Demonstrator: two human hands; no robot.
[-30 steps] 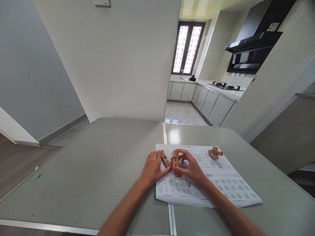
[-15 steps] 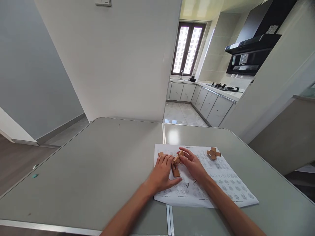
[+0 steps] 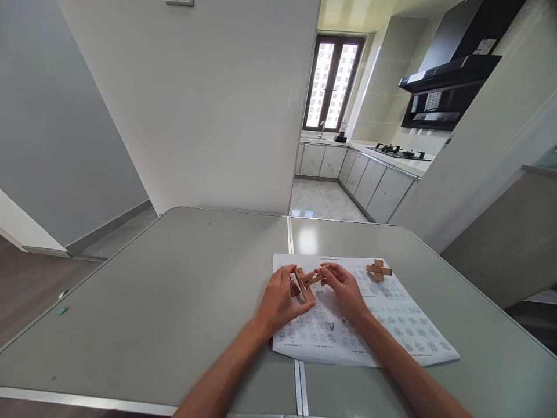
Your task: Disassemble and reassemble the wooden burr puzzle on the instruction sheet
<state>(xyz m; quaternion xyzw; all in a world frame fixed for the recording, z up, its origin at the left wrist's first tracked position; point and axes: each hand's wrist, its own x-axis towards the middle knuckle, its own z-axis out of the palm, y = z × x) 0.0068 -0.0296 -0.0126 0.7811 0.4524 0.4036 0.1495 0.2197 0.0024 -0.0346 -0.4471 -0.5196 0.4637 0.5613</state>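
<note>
My left hand (image 3: pixel 278 299) grips a notched wooden puzzle piece (image 3: pixel 308 293) by its ends, between fingertips and thumb. My right hand (image 3: pixel 346 290) pinches the far end of a second wooden puzzle piece (image 3: pixel 312 278), whose near end meets the first at an angle. Dark marks show on both. Whether the two are interlocked I cannot tell. Another wooden piece (image 3: pixel 295 287) shows beside my left fingers, partly hidden by them. All this is just over a printed sheet (image 3: pixel 326 351) covered in small puzzle diagrams.
A cross-shaped cluster of wooden pieces (image 3: pixel 378 270) sits at the sheet's upper right. The grey table (image 3: pixel 195 278) has a metal seam (image 3: pixel 300 389) running under the sheet. A small teal object (image 3: pixel 62 311) lies near the left edge. Beyond the table are a wall and a kitchen.
My left hand has turned and lifted the notched piece, now held by its ends. The right-hand piece has swung to a flatter angle, and my right hand has shifted slightly right.
</note>
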